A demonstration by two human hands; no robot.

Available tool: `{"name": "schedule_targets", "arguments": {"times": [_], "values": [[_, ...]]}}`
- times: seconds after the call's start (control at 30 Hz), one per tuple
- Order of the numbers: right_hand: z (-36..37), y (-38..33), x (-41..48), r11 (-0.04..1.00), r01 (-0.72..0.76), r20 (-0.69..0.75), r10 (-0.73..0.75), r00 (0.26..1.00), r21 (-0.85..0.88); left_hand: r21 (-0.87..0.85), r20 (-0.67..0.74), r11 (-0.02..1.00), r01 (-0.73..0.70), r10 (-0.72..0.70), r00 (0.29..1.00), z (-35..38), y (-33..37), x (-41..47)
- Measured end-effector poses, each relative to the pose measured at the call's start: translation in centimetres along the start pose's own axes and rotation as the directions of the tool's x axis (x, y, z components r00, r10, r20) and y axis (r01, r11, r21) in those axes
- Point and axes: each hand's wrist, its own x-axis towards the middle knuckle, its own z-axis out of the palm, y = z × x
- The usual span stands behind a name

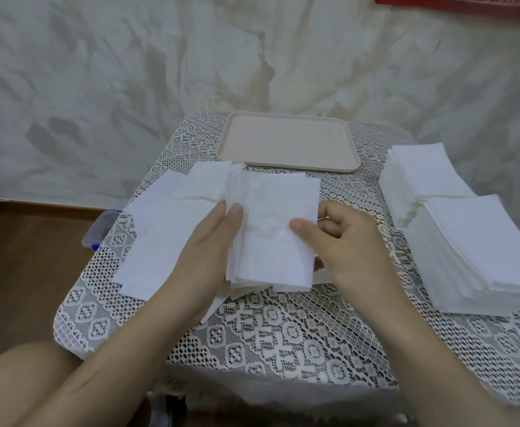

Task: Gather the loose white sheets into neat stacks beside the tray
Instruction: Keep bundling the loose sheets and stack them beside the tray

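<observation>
OK, we're mid-gather w/ a small bundle of sheets held between both hands over the lace-covered table. Left hand is clamped on the bundle's left edge, thumb on top, fingers hidden under. Right hand pinches the right edge, thumb pressed on the top sheet, other fingers curled behind. More loose sheets lie spread flat just left of the bundle, partly under the left hand. Two tall finished stacks sit on the right side of the table: the far stack and the near stack, touching or nearly so. The beige tray sits beyond the bundle and holds nothing.

Risks as we judge them:
- Sheets look thin and soft, prob tissue-like. The bundle's left edge is already fanned, so a loose grip lets layers slide and the stack ends up ragged.
- Thumb pressure is creasing the top sheet around mid-bundle; squeezing harder could wrinkle or tear it.
- The near stack is close to the table edge and its sides look uneven. Dropping the bundle on it off-centre could tip or shear it.
- The lace may snag a sheet corner if we drag instead of lift.
- The spread sheets under the left wrist could get swept toward the table's left edge.
</observation>
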Motion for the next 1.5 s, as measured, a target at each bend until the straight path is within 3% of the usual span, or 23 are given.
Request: {"name": "schedule_targets", "arguments": {"times": [0.4,0.6,0.9,1.07,1.13,1.2,1.3,1.4,1.5], "values": [[0.1,0.1,0.2,0.998,-0.056,0.036,0.055,0.998,0.024,-0.038,0.073,0.999,-0.021,0.024,0.997,0.1,0.0,0.0],[-1.1,0.5,0.3,0.986,0.01,-0.061,-0.021,0.998,-0.168,-0.028,0.057,0.999,-0.023,0.025,0.998,0.1,0.0,0.0],[0.2,-0.2,0.2,0.994,-0.098,-0.011,0.098,0.995,0.043,-0.086,0.162,0.996,-0.037,0.051,0.985,0.3,-0.4,0.0],[0.4,0.1,0.4,0.991,-0.114,-0.073,0.109,0.991,-0.064,-0.068,0.122,0.994,-0.087,0.094,0.988,0.3,-0.3,0.4],[0.1,0.1,0.2,0.972,-0.129,-0.011,0.13,0.992,-0.197,-0.081,0.088,0.992,-0.095,0.102,0.991,0.2,-0.1,0.6],[0.0,0.0,-0.3,0.957,-0.14,0.172,0.187,0.967,-0.255,-0.124,0.047,0.987,-0.099,0.105,0.993,0.0,0.2,0.8],[0.4,0.0,-0.7,0.977,-0.136,0.303,0.18,0.936,-0.162,-0.195,0.016,0.976,-0.098,0.103,0.995,-0.3,0.6,1.1],[0.5,-0.2,0.0,0.992,-0.12,0.179,0.125,0.976,-0.038,-0.263,-0.004,0.96,-0.1,0.103,0.995,-1.7,1.1,2.0],[0.6,-0.3,0.8,0.986,-0.073,0.052,0.066,0.996,0.147,-0.141,-0.001,0.978,-0.156,0.158,0.988,-3.5,1.4,2.8]]}}
